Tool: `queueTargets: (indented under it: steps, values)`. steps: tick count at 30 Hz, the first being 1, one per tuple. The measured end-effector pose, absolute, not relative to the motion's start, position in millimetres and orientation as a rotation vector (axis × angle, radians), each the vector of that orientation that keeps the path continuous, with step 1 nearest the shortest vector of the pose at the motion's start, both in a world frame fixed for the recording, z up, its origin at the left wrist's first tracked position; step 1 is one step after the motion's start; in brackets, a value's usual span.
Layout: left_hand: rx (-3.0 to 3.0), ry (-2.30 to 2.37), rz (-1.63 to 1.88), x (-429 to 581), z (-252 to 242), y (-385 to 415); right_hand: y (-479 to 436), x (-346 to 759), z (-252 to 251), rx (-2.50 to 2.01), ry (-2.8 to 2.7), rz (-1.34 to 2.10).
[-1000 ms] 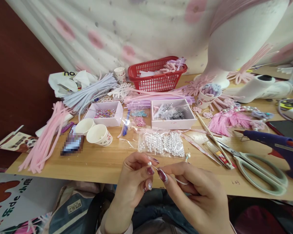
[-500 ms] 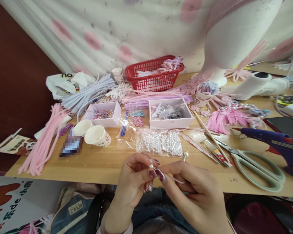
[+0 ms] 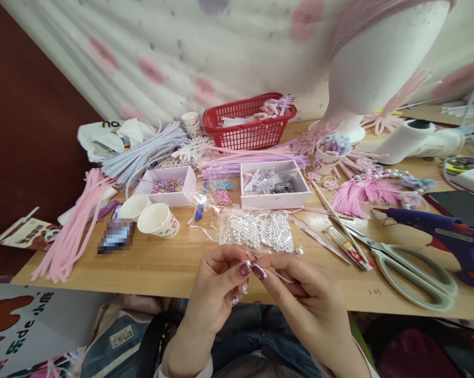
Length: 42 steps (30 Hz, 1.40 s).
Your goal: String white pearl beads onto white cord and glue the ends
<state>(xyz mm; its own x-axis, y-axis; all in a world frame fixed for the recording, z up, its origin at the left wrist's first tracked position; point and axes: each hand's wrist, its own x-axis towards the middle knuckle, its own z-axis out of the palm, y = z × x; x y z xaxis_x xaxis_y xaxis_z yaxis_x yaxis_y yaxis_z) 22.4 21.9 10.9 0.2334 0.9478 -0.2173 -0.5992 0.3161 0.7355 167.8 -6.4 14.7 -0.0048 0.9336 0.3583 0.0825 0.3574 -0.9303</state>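
My left hand (image 3: 219, 286) and my right hand (image 3: 305, 302) meet fingertip to fingertip just in front of the wooden table's (image 3: 161, 265) near edge. The left thumb and finger pinch a small white pearl bead (image 3: 247, 262). The right hand's fingers are closed on a thin white cord (image 3: 281, 276) that runs from the bead back under its fingers. Just beyond the hands lies a clear bag of white pearl beads (image 3: 256, 231), with a loose pearl (image 3: 299, 251) beside it.
Green-handled scissors (image 3: 410, 273) and a blue glue gun (image 3: 445, 236) lie at the right. Two white boxes (image 3: 276, 185) of trinkets, paper cups (image 3: 158, 220), a red basket (image 3: 248, 123), bundles of pink pipe cleaners (image 3: 73, 231) and a white mannequin stand (image 3: 374, 68) crowd the table.
The two hands have drawn closer together, and the gap of cord between the fingertips has closed. The camera view has shifted slightly.
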Motion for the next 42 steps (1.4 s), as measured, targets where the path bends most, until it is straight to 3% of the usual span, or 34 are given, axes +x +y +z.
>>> queueTargets:
  steps: [16, 32, 42]
  values:
    - [0.625, 0.77, 1.14, 21.0, 12.4, 21.4, -5.6, 173.0, 13.9, -0.981, -1.575, 0.857]
    - [0.871, 0.874, 1.242, 23.0, 6.8, 21.4, -2.5, 173.6, 5.4, -0.925, -1.371, 1.193]
    - [0.662, 0.785, 1.492, 9.3, 30.4, 39.9, 10.0, 215.7, 3.9, -1.201, -1.693, 0.71]
